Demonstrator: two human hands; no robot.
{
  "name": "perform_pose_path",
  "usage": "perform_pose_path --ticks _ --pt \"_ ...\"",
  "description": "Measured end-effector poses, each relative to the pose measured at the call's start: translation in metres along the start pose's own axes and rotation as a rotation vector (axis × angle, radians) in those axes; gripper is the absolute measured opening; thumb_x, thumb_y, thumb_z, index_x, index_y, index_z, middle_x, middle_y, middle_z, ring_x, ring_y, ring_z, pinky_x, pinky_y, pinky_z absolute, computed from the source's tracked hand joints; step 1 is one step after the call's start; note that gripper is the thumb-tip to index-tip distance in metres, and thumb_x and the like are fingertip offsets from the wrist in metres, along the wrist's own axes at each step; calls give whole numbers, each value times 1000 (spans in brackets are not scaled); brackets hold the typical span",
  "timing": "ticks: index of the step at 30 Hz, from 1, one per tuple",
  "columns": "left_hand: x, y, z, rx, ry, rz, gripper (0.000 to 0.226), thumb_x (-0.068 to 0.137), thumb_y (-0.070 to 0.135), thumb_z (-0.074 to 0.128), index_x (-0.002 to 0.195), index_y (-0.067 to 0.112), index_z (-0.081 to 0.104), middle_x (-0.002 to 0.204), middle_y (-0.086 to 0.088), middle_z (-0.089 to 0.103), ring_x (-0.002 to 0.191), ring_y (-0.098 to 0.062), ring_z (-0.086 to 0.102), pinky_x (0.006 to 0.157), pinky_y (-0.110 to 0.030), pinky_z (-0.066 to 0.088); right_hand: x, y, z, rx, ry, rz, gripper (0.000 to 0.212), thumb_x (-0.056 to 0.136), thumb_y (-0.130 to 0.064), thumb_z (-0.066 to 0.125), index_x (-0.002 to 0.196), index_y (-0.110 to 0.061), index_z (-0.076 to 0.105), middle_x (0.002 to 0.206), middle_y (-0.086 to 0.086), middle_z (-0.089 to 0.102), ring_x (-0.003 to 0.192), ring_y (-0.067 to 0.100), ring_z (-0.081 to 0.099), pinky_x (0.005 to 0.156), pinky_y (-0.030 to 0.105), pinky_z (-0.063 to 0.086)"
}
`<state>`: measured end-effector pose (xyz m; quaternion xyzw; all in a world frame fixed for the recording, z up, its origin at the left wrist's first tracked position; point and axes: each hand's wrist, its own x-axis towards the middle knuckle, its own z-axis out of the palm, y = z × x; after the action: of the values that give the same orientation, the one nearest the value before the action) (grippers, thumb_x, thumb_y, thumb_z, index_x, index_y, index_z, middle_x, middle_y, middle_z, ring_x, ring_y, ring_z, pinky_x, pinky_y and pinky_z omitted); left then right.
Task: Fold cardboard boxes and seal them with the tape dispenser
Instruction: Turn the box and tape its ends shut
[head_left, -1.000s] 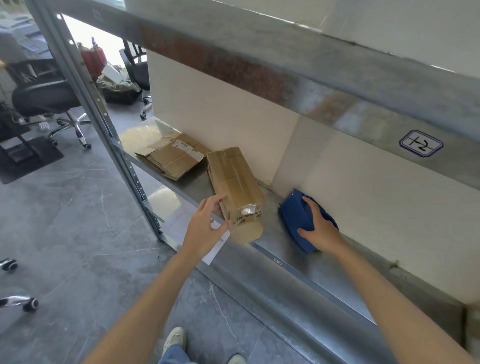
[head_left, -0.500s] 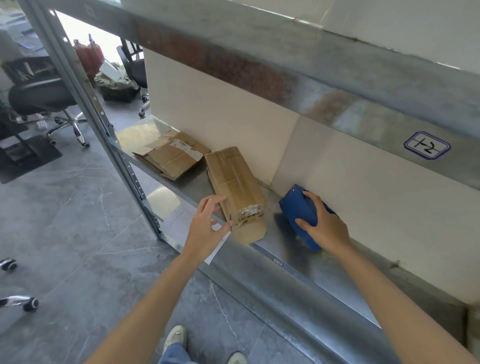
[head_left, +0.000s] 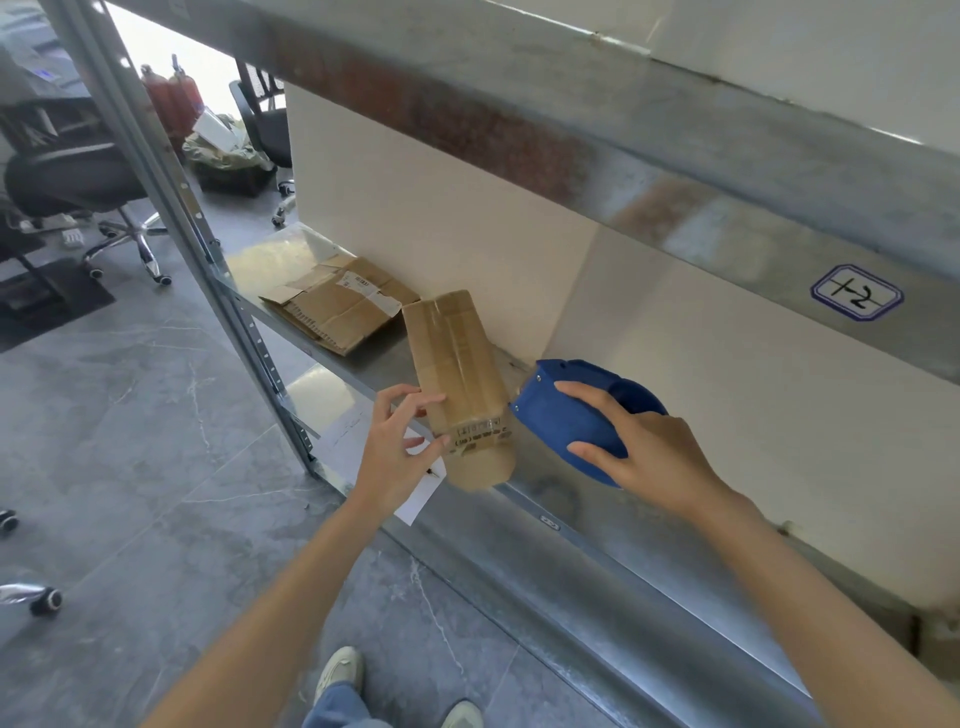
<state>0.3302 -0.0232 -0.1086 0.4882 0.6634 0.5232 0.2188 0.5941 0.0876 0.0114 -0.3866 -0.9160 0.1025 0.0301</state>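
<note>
1. Box (head_left: 457, 364) lies on shelf (head_left: 571, 519), near end over the edge; L hand (head_left: 397, 457) pinches its near-left edge.
2. R hand (head_left: 654, 447) clamped on tape dispenser (head_left: 566, 410), just beside box's right side.
3. Tape hidden; box label unreadable.

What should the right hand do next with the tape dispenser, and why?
Probably lift the tape dispenser onto the top of the box. The right hand grips it just beside the box, not yet on it, while the left hand holds the box's left edge on the shelf.
</note>
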Motion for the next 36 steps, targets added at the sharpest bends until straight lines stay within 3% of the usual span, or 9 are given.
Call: perform_pose_path --ticks 6,11,13,17,19,22,26,31,36 --pt "3 3 4 30 4 8 41 83 14 79 117 28 63 131 5 39 106 -2 55 83 -20 54 4 -6 -1 36 -27 -84 52 95 -54 51 138 -60 24 54 -5 46 48 9 46 57 21 38" --pt "4 3 7 42 -8 35 39 82 16 80 115 28 64 133 8 39 111 -5 55 82 -20 53 4 -14 3 9 -58 -176 51 96 -56 47 134 -61 14 61 -1 53 52 11 48 63 27 44" --pt "5 4 6 31 -32 45 41 79 10 81 112 28 65 132 9 39 117 -8 52 81 -21 54 5 -21 7 -43 -40 -276 51 97 -54 47 135 -58 13 61 -6 50 48 10 41 59 30 43" --pt "9 14 -4 -66 -130 11 44 81 -1 77 106 33 67 128 15 42 121 1 47 87 -13 47 12 -26 18 -136 -27 -440 45 95 -49 43 139 -44 36 52 -14 30 44 11 43 42 24 40" --pt "11 21 -10 -131 -185 -41 41 86 -2 71 108 33 69 127 12 45 120 2 47 90 -10 44 14 -22 23 -160 -18 -479 46 94 -45 53 138 -40 42 49 -13 36 42 12 45 38 22 35" --pt "14 25 -14 -123 -266 -49 40 89 -2 65 109 32 70 127 7 50 123 -4 48 99 -21 42 15 -20 27 -162 8 -494 52 91 -43 64 138 -39 43 50 -13 49 43 9 44 40 21 28" --pt "15 25 -13 -114 -287 -44 37 90 1 66 102 36 69 127 9 54 125 -11 49 105 -34 41 11 -23 27 -147 -12 -448 47 93 -50 39 140 -41 39 51 -13 49 44 8 45 41 21 30" --pt "17 28 -9 -70 -235 -17 29 88 5 71 87 34 66 118 14 59 114 -3 55 100 -27 44 5 -23 26 -202 -7 -429 48 94 -52 38 142 -44 34 57 -13 54 46 6 45 46 20 25" --pt "23 26 -7 -14 -285 23 16 88 0 68 83 15 68 111 13 65 105 1 59 89 -8 39 -1 -25 31 -169 -26 -421 56 91 -47 62 140 -47 36 58 -12 56 51 9 41 50 16 20"
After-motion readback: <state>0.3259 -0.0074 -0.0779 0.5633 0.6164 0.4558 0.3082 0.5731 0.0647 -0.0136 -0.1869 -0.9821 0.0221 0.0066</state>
